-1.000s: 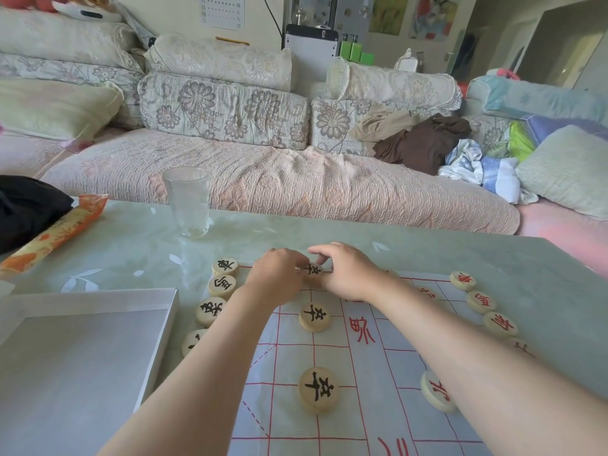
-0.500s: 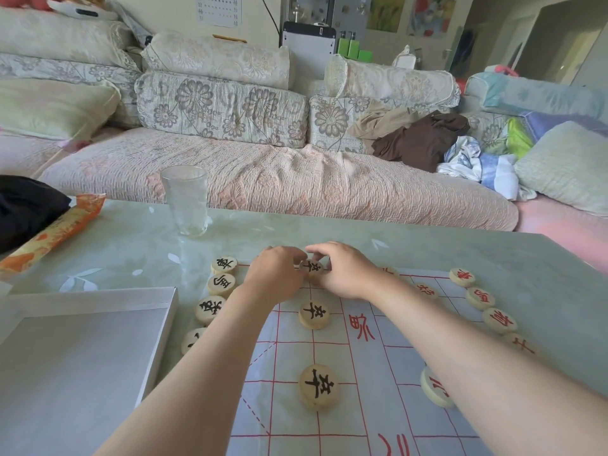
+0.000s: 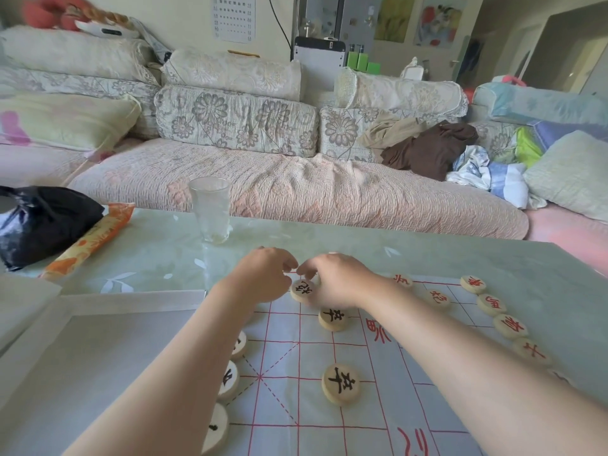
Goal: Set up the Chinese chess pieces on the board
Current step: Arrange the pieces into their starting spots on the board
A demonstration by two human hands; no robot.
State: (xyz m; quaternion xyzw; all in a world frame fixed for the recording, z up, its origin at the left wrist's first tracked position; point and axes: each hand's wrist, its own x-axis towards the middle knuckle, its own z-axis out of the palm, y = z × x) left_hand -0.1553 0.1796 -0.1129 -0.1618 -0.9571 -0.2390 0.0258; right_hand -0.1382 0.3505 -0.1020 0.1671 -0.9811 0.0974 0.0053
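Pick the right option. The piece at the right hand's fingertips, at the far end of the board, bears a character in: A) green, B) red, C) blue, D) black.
D: the round piece that the right hand curls its fingers over shows a black character, unlike the red-character pieces along the board's right edge.

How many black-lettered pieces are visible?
6 pieces: one between the left hand and right hand, two lower on the grid, three beside the left forearm. Arms may hide more.

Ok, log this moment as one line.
step: placing | right hand: grips black piece at board far edge | left hand: curled beside it, grip unclear
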